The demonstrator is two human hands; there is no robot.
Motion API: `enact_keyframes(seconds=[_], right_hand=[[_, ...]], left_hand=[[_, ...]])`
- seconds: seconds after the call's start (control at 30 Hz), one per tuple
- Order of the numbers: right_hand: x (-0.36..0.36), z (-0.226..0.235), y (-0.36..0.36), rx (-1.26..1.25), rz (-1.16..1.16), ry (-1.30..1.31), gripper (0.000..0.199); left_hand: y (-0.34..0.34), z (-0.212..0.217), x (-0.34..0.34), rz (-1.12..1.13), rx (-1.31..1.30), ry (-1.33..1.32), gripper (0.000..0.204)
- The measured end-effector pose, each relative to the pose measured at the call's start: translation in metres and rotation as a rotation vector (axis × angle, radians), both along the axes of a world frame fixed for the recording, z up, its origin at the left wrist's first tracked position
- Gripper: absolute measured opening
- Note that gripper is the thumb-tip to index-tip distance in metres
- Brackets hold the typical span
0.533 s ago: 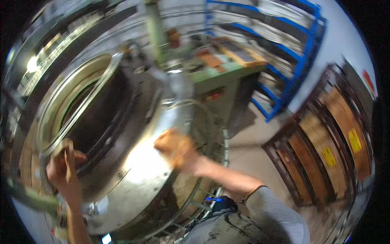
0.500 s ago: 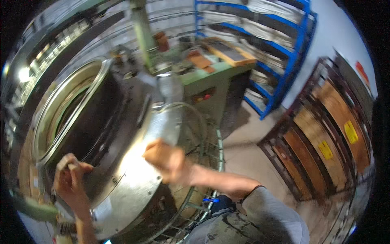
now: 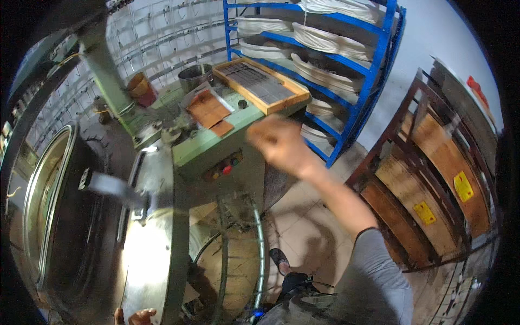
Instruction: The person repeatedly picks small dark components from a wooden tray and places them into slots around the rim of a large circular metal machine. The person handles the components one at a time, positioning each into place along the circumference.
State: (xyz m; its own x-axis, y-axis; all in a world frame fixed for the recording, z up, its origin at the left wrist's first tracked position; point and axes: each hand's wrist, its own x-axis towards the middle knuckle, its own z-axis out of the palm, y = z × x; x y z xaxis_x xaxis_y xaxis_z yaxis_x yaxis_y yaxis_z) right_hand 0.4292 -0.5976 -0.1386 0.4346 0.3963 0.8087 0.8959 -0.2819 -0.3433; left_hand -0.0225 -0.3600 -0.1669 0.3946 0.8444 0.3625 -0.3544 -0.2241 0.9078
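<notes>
My right hand (image 3: 279, 143) is raised in the air, blurred, with nothing visible in it. It hovers just below the near corner of a flat wooden tray (image 3: 262, 84) that lies on a green machine table (image 3: 203, 146). Only the fingertips of my left hand (image 3: 135, 315) show at the bottom edge, against the lower rim of a shiny round metal plate (image 3: 146, 238). Left of the plate stands a large dark drum with a bright ring rim (image 3: 38, 200). A blurred grey bar (image 3: 111, 187) crosses in front of the drum.
Brown cards (image 3: 208, 108) and a metal pot (image 3: 195, 76) sit on the green table; coloured buttons (image 3: 226, 169) are on its front. Blue shelves (image 3: 346, 70) with white rolls stand behind. Brown wooden racks (image 3: 433, 179) line the right. Curved pipes (image 3: 259, 244) run below.
My right hand has left the shiny plate and swung up and right toward the wooden tray. My left hand has dropped from the drum's rim to the bottom edge. The view turned right.
</notes>
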Motion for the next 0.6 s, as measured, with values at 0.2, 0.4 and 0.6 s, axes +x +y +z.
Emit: enact_keyframes(seconds=[0.2, 0.4, 0.6], right_hand=[[0.265, 0.049, -0.075, -0.326, -0.333, 0.113, 0.024], [0.347, 0.029, -0.067, -0.75, -0.009, -0.151, 0.03], [0.353, 0.019, -0.053, -0.826, 0.037, -0.264, 0.015]], left_hand=[[-0.076, -0.023, 0.121, 0.024, -0.185, 0.16, 0.03], [-0.12, -0.038, 0.217, -0.158, -0.191, 0.323, 0.027], [-0.126, -0.048, 0.258, -0.137, -0.152, 0.276, 0.016]])
